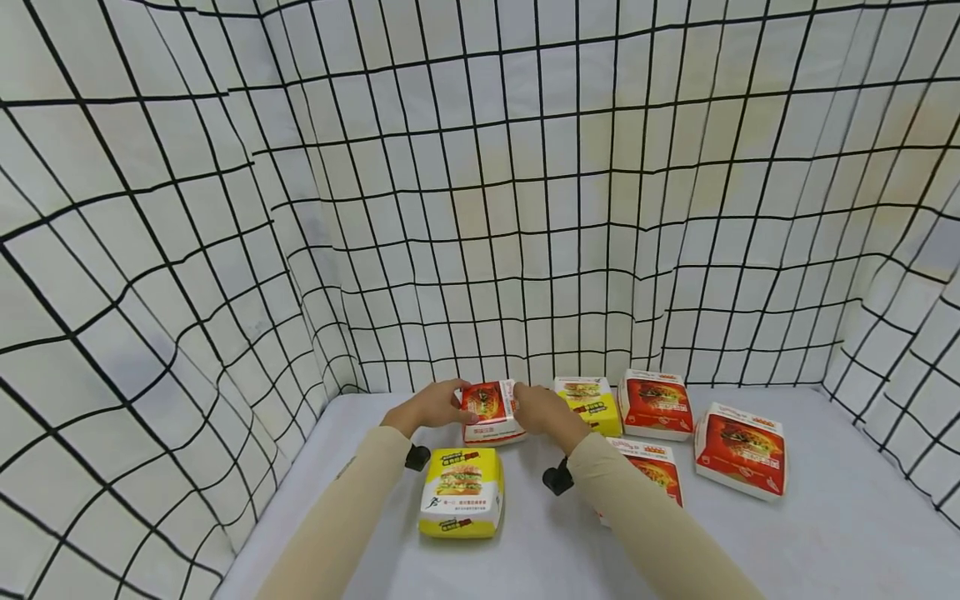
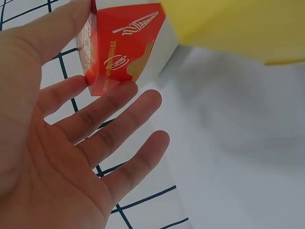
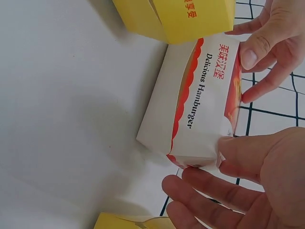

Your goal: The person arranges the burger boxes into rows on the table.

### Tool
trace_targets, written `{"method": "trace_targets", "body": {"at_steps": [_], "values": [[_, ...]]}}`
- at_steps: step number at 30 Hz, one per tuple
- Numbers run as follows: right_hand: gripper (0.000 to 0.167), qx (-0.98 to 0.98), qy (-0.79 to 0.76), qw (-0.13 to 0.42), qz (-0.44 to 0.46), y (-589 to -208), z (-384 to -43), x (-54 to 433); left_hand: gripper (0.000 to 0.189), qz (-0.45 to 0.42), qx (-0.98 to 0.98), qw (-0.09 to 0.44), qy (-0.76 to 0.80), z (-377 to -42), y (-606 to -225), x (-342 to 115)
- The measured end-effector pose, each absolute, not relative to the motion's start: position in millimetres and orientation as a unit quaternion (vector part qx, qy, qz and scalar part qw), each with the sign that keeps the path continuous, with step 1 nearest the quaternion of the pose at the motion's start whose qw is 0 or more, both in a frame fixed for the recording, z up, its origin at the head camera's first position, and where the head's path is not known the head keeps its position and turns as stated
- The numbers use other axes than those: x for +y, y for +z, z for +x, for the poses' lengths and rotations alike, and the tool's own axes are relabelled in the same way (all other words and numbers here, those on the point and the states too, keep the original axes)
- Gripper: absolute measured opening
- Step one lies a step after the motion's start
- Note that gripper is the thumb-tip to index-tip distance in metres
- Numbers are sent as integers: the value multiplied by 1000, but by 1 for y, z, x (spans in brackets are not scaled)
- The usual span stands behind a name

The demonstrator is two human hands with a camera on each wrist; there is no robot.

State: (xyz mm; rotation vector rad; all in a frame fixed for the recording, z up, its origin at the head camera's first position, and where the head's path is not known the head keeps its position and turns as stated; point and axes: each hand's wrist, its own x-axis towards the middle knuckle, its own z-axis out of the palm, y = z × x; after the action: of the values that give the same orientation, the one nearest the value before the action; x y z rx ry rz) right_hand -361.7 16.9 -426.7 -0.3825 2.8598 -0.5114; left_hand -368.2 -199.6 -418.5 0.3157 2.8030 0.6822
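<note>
A red and white hamburger box (image 1: 486, 410) stands at the back of the white table, between both hands. My left hand (image 1: 435, 406) holds its left side. In the left wrist view, that hand's thumb lies along the top of the box (image 2: 125, 50), while the fingers spread at its red side. On the opposite side, my right hand (image 1: 542, 414) pinches a corner between thumb and fingers. The right wrist view shows the white front of the box (image 3: 200, 95), printed "Delicious Hamburger". Just in front of it sits a yellow and white burger box (image 1: 462, 493).
To the right are another yellow box (image 1: 588, 404) and red boxes at the back (image 1: 657, 404) and far right (image 1: 741, 450). A further red box (image 1: 654, 473) is partly hidden by my right forearm. Black netting (image 1: 502, 250) over white cloth encloses the table (image 1: 540, 542).
</note>
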Motion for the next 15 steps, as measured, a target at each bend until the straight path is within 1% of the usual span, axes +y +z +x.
{"method": "trace_targets", "body": {"at_steps": [7,9,13,15], "values": [[46,970,-171,95,-143,-427,-358,16,70,108,959,118,234,-368,-417,-203],[48,970,-170,92,-147,-427,-356,15,68,107,960,114,233,-368,-417,-204],[54,969,-168,94,-154,-428,-352,13,60,105,962,107,228,-368,-418,-207],[54,968,-168,97,-160,-429,-350,12,55,104,964,104,224,-368,-419,-209]]}}
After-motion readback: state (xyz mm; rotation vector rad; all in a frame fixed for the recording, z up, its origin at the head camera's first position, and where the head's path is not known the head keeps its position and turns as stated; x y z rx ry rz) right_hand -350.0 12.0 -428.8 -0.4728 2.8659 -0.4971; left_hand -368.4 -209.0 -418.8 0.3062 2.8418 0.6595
